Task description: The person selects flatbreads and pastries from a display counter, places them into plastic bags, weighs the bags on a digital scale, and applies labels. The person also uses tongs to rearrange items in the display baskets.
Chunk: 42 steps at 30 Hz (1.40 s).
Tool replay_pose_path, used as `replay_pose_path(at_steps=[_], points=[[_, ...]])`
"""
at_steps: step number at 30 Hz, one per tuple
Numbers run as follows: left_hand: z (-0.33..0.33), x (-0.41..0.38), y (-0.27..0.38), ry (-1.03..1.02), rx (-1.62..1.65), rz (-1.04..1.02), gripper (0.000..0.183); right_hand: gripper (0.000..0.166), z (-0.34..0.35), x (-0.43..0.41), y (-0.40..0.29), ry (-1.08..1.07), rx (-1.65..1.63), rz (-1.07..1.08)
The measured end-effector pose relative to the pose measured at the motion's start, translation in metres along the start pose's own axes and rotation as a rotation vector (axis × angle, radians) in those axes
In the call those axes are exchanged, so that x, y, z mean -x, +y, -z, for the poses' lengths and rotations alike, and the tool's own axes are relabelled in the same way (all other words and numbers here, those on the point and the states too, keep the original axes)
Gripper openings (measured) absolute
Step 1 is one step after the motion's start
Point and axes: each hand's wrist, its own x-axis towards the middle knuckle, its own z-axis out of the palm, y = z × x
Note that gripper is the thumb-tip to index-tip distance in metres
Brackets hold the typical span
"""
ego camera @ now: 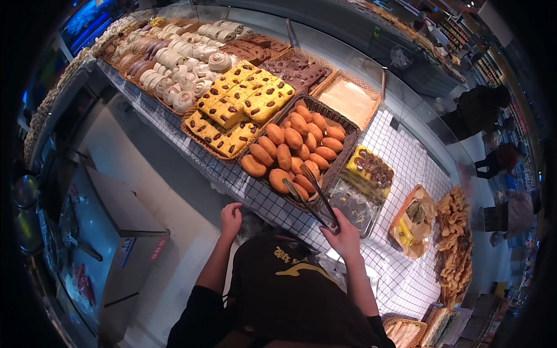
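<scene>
My right hand [344, 237] holds a pair of metal tongs [321, 195] by the handle end. The tongs' two arms are spread, and their tips lie over the near end of a dark woven basket [353, 145]. A pile of oval, golden-brown fried buns [293, 138] fills this basket. Whether the tips touch a bun, I cannot tell. My left hand [231, 219] hangs just off the counter's near edge, loosely curled, with nothing seen in it. Right of the basket stands a clear tray [357, 215], mostly bare, with yellow cake topped with dark fruit [372, 167] at its far end.
Left of the buns are date-studded yellow cakes [246, 93] and steamed rolls [187, 82]. A paper-lined basket [348, 96] sits behind. Rightward are a small basket [413, 222] and fried twisted dough [452, 243]. A glass guard [417, 135] edges the counter; a cabinet [135, 213] stands at left.
</scene>
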Motion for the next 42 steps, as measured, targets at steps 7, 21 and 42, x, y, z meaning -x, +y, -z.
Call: replay_pose_path(at_steps=[7, 21, 42], points=[[0.021, 0.006, -0.043, 0.018, 0.004, 0.185, 0.017, 0.067, -0.005, -0.019, -0.001, -0.165, 0.219, 0.025], [0.037, 0.014, -0.096, 0.133, 0.020, 0.341, 0.019, 0.061, -0.007, -0.036, -0.001, -0.155, 0.285, 0.092], [0.018, -0.001, -0.088, 0.113, 0.028, 0.305, 0.018, 0.055, -0.029, -0.019, 0.012, -0.242, -0.002, -0.055]])
